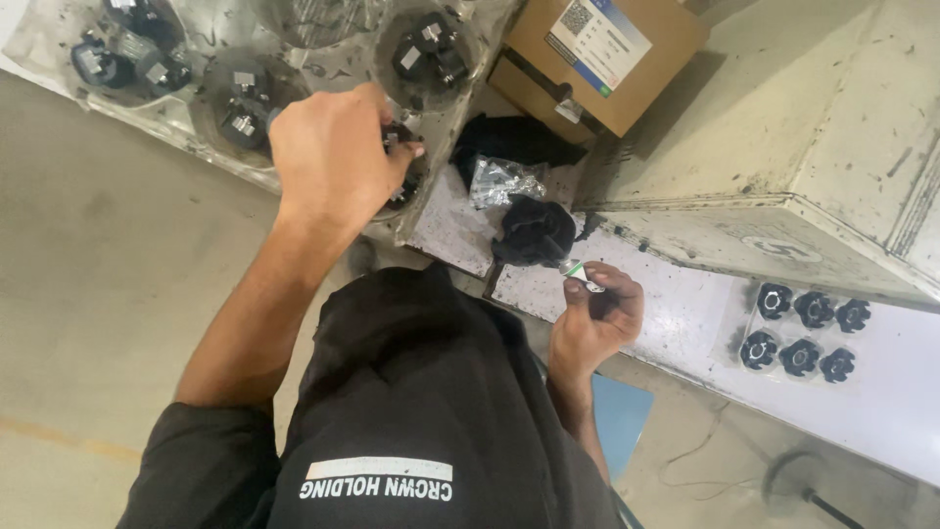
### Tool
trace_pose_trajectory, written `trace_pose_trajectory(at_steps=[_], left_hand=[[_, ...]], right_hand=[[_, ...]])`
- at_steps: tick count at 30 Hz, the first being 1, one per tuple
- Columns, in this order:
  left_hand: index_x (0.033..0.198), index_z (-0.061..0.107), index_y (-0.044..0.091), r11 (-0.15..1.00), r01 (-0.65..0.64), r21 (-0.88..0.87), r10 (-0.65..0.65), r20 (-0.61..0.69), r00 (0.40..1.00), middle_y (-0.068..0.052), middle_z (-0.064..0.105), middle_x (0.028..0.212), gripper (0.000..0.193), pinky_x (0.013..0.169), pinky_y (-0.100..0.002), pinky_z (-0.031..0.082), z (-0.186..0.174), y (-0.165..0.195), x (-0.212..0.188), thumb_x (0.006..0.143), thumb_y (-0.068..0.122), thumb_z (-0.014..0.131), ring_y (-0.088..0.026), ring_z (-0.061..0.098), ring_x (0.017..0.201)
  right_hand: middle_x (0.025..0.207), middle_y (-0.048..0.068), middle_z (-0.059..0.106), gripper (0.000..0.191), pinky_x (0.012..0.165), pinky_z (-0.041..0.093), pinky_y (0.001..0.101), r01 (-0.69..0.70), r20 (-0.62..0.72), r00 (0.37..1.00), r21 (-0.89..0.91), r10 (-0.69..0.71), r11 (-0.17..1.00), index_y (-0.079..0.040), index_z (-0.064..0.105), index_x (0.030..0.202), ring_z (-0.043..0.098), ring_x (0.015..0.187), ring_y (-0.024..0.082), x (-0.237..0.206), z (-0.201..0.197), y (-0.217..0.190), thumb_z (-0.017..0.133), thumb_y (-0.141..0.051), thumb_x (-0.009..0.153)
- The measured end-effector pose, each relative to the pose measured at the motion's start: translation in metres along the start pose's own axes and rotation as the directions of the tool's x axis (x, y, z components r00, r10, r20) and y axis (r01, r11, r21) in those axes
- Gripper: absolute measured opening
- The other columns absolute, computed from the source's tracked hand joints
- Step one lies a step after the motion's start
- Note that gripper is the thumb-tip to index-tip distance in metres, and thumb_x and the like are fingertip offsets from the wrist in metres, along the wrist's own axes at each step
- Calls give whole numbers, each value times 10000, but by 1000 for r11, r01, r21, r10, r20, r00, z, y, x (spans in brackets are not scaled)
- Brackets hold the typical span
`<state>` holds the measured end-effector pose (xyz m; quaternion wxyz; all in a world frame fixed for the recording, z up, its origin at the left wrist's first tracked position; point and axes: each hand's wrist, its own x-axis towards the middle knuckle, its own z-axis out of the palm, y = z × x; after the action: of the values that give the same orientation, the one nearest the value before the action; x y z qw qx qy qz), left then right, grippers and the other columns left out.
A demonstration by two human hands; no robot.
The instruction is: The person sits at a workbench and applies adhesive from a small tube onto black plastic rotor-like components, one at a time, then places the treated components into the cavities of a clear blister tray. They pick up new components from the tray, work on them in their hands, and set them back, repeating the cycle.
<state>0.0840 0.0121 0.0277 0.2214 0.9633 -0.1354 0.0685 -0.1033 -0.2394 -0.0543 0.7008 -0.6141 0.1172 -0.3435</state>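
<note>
I see the left hand (333, 157) reaching far left, fingers curled onto a small black plastic part (397, 137) in the clear plastic tray (59, 44) of similar black parts. The right hand (595, 318), nearer and to the right, pinches a small green-and-silver cylindrical piece (580, 273) between thumb and fingers, just beside a black cloth bundle (534, 232) on the speckled white worktable (676, 328).

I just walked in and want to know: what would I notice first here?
First, the left hand reaching into a clear bag of black parts at the top. Next, the right hand pinching a small green-and-white piece by a black cloth. On the right, six black knobs sit in two neat rows.
</note>
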Motion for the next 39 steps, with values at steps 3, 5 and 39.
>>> trace_pose_trajectory(at_steps=[3,5,39], left_hand=[[861,757,82,996,-50,-69,52,27,998,-110,739,780,404,640,-450,537,-3,-9,9,627,358,937,-338,705,740],[848,754,86,995,-71,-74,75,62,995,-105,735,779,357,659,-448,548,-10,-8,13,605,299,905,-335,713,770],[1301,684,15,33,281,-959,220,282,934,-58,606,1244,512,903,-276,658,-98,-113,-73,865,-226,566,-103,670,1027]], right_hand=[[1109,122,639,333,924,526,297,-49,-4,999,55,49,997,-29,577,1080,620,1060,172,-8,21,-2,726,194,882],[1113,128,646,323,923,527,297,-85,-17,996,83,87,993,-27,577,1083,623,1051,171,-13,34,-4,724,190,892],[909,93,619,411,749,627,404,529,290,843,-295,-453,796,-61,510,939,652,875,253,-87,226,-74,808,147,746]])
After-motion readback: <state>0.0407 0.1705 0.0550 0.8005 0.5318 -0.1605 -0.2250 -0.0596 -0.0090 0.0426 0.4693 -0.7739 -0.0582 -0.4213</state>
